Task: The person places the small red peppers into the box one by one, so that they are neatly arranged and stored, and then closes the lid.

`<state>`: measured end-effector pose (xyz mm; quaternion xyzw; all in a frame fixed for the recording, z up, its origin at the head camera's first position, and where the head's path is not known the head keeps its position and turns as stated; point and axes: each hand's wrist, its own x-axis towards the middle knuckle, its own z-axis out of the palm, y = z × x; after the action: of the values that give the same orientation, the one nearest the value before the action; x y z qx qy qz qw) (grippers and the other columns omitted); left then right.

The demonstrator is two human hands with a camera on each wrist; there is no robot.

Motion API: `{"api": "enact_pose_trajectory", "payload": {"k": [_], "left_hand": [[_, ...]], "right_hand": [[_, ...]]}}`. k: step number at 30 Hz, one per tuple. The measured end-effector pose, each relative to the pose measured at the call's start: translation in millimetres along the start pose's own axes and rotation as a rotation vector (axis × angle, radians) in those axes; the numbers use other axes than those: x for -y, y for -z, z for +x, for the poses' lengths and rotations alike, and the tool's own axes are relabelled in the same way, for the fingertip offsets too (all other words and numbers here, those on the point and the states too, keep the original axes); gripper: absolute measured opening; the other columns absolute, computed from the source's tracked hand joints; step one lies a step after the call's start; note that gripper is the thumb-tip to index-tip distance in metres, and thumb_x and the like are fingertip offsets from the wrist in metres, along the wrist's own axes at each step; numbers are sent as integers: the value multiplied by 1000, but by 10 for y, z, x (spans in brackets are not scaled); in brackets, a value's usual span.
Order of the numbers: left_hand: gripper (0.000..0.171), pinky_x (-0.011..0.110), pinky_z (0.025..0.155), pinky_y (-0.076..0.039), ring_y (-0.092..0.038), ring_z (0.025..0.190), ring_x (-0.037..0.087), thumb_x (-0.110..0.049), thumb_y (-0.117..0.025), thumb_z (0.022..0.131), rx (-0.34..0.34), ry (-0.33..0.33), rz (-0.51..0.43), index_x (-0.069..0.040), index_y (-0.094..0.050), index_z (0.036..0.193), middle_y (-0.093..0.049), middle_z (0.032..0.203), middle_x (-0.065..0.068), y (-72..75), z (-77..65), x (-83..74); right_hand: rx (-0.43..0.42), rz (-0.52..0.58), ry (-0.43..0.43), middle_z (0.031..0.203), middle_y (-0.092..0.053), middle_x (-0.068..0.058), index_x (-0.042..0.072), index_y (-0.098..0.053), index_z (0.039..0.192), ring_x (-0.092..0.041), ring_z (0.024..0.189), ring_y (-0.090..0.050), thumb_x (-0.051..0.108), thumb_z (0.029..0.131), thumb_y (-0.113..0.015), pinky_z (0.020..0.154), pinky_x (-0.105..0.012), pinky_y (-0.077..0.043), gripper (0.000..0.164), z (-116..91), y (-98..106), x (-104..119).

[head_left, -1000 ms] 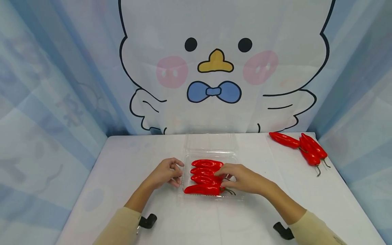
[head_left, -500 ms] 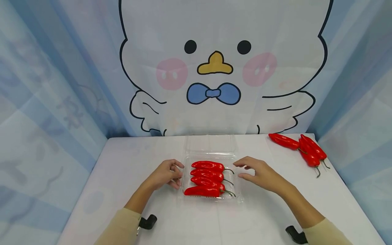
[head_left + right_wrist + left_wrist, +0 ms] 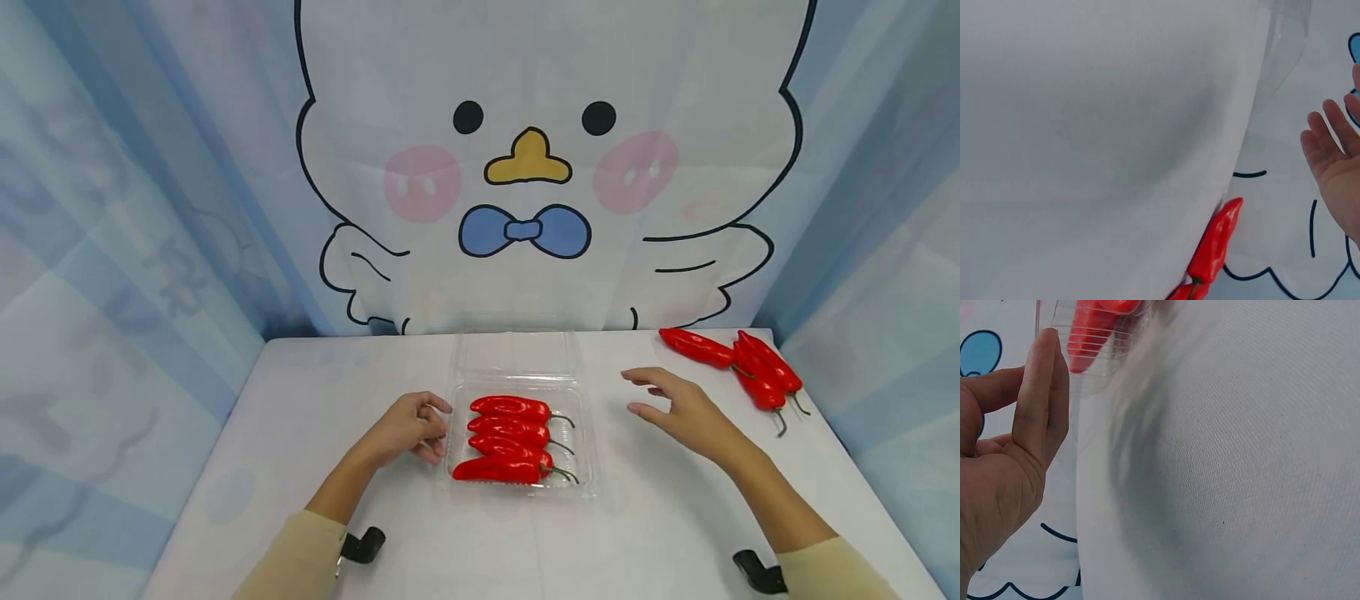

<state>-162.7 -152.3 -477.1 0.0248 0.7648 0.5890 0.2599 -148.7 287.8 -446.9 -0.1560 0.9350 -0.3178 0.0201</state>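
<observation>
A clear plastic clamshell box (image 3: pixel 588 471) lies on the table with its lid (image 3: pixel 517 354) folded back behind it. Several red chili peppers (image 3: pixel 498 469) lie side by side in the box, green stems to the right. My left hand (image 3: pixel 411 427) stays at the left rim, fingertips right at the plastic wall; in the left wrist view its fingers (image 3: pixel 1036 394) are fairly straight. To the right of the box my right hand (image 3: pixel 678 412) hovers with fingers spread and holds nothing. Three more red peppers (image 3: pixel 697 347) lie at the back right corner.
A white cloth covers the table (image 3: pixel 300 375). Behind it hangs a curtain (image 3: pixel 525 292) with a cartoon bird, and blue curtains (image 3: pixel 112 333) flank both sides. One loose pepper (image 3: pixel 1216 240) shows at the table's far edge in the right wrist view.
My right hand has let go of the peppers in the box and moved right, toward the loose ones. The left hand has kept its place at the box.
</observation>
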Motion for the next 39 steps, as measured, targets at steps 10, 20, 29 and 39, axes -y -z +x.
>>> {"api": "enact_pose_trajectory", "payload": {"k": [10, 20, 29, 39], "left_hand": [[31, 37, 62, -65, -70, 63, 21, 0, -63, 98, -11, 12, 6, 4, -56, 129, -64, 86, 13, -18, -4, -12], [32, 35, 62, -65, -69, 62, 19, -1, -63, 99, 2, 2, 4, 5, -55, 130, -65, 86, 14, -3, 16, 13], [33, 35, 62, -65, -69, 63, 20, -1, -63, 98, 4, 11, 10, 4, -55, 130, -65, 86, 13, -9, 3, -11], [32, 35, 62, -65, -69, 63, 20, -2, -64, 99, -2, 20, 13, 4, -56, 129, -65, 87, 14, -10, -4, -31]], "right_hand": [[-60, -28, -81, 143, -58, -26, 5, -53, 146, -51, 125, -60, 26, 92, -79, 93, -59, -59, 63, 47, 207, -284], [-83, -104, -169, 153, -45, -31, 2, -44, 153, -54, 136, -46, 22, 92, -78, 96, -67, -53, 73, 171, 334, -585], [-72, -132, -247, 154, -38, -35, 1, -37, 156, -57, 139, -36, 22, 94, -75, 102, -78, -42, 77, 321, 490, -779], [15, -130, -360, 159, -28, -36, 6, -26, 162, -60, 141, -29, 25, 98, -70, 100, -81, -40, 80, 476, 627, -997]]}}
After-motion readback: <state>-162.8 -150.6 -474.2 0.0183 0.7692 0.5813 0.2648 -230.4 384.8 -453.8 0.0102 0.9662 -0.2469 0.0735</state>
